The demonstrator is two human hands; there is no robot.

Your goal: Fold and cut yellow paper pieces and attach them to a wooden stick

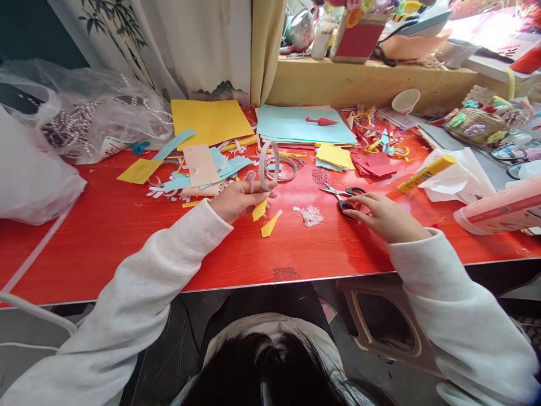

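Note:
My left hand [236, 198] is closed, holding a narrow white roll of tape [270, 164] upright together with a small pointed yellow paper piece [259, 211]. A similar yellow paper cut-out [271, 224] with a white tip lies on the red table just below that hand. On the right, my right hand [382, 215] has its fingers at the black handles of a pair of scissors [343, 197]. The blades are spread and point left. Between the hands sits a small heap of white shreds [311, 216]. Another tape roll [282, 168] lies flat behind my left hand.
Yellow sheets [211, 121], blue sheets [287, 121] and a red paper shape [322, 121] lie at the back. Paper scraps [202, 164] spread left. Small yellow squares [336, 155], red squares [372, 164], a glue stick [426, 173] and a pink bottle [499, 206] are right. Plastic bags [34, 163] stand left.

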